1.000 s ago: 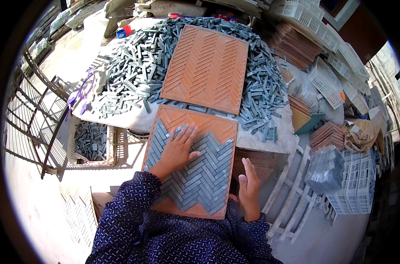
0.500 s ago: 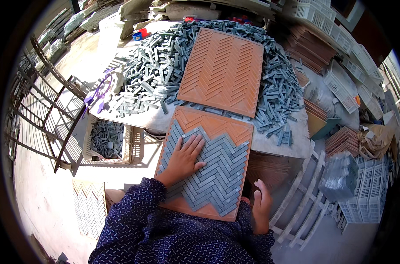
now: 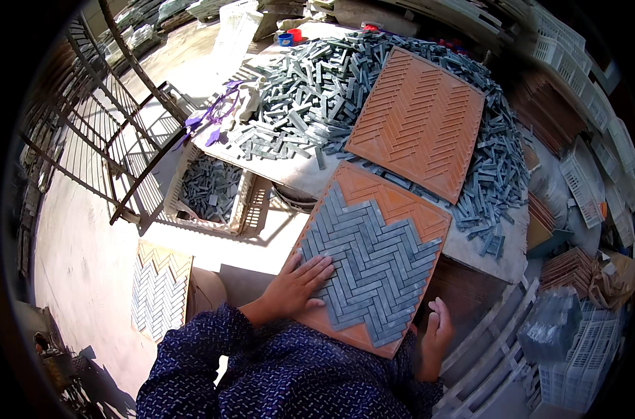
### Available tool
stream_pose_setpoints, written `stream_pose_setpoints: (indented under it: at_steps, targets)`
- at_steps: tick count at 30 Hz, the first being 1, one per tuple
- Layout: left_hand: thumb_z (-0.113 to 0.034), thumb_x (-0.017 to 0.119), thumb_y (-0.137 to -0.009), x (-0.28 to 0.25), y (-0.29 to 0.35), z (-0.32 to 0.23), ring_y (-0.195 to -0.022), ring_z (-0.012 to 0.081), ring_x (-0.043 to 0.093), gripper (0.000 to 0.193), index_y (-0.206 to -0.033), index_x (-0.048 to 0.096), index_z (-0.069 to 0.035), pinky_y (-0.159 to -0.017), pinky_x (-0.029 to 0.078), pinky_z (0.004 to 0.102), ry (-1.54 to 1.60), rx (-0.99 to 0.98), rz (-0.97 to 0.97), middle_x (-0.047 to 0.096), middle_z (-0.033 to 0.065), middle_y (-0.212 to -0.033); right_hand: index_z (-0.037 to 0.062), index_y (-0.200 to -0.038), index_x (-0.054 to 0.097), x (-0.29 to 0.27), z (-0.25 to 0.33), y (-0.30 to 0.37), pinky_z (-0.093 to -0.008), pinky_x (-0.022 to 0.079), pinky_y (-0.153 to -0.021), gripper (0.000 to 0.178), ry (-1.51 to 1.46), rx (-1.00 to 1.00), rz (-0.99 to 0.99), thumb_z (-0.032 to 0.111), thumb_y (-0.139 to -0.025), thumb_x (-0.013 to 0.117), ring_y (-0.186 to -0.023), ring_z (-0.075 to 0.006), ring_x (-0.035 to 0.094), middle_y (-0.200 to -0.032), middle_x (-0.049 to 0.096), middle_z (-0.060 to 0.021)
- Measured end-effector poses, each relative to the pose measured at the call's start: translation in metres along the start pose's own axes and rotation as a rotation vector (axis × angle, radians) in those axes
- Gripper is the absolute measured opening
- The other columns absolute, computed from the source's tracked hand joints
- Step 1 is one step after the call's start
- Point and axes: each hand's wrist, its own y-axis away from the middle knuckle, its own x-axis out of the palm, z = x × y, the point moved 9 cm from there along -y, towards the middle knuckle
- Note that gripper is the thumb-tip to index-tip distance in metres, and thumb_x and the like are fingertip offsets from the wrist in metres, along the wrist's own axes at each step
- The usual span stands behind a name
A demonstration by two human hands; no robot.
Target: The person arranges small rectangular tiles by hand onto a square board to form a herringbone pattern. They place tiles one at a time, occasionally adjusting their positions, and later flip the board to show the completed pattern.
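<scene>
A terracotta-coloured template tray (image 3: 429, 216) rests in front of me, tilted, its lower edge against my body. Narrow grey-blue stone strips (image 3: 373, 272) fill most of its grooves in a herringbone pattern; the upper band of grooves is bare. My left hand (image 3: 294, 288) lies flat over the strips at the tray's left side, fingers stretched out. Just off the tray's lower right edge, my right hand (image 3: 436, 334) is raised with fingers loosely bent and apart from the thumb, nothing visible in it.
A second, unfilled template tray (image 3: 419, 122) lies on a heap of loose stone strips (image 3: 310, 91) on the table. To the left are a crate of strips (image 3: 169, 209), a filled tray (image 3: 137, 293) on the floor and a metal rack (image 3: 108, 150). Pallet slats (image 3: 495, 356) and white crates (image 3: 576, 370) stand right.
The view has turned, shifting the scene rightward. My left hand has slid down toward the tray's lower left edge. My right hand stays beside the lower right edge.
</scene>
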Motion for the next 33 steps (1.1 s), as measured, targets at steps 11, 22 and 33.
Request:
stream_pose_setpoints:
  at_steps: [11,22,33]
  targets:
    - [-0.057,0.046,-0.084,-0.005,0.043,-0.006,-0.138,0.025,0.023,0.077,-0.14,0.032,-0.006,-0.112,0.009,0.0512,0.044,-0.147,0.038,0.03,0.0104,-0.147,-0.0048,-0.112,0.058,0.006,0.018,0.001,-0.037,0.049,-0.083,0.03,0.078,-0.039,0.039,0.015,-0.091,0.054,-0.095,-0.0299,0.063,-0.103,0.065,-0.0201]
    - [-0.047,0.063,-0.074,-0.001,0.056,0.005,-0.139,0.0288,0.021,0.084,-0.14,0.032,-0.004,-0.111,0.007,0.0543,0.096,-0.306,0.019,0.029,0.0127,-0.147,-0.0011,-0.142,0.024,0.067,0.019,-0.047,-0.0548,0.012,-0.109,0.08,0.538,-0.392,0.406,0.053,-0.088,0.046,-0.138,-0.0352,0.018,-0.148,0.021,-0.0213]
    - [-0.047,0.055,-0.08,-0.003,0.055,0.003,-0.137,0.0342,0.023,0.08,-0.138,0.031,0.001,-0.111,0.012,0.0534,0.066,-0.268,0.01,0.03,0.0184,-0.145,-0.0005,-0.144,0.016,0.089,0.012,-0.092,-0.0526,0.006,-0.111,0.089,0.566,-0.392,0.521,0.063,-0.086,0.037,-0.139,-0.0366,0.012,-0.149,0.018,-0.0221]
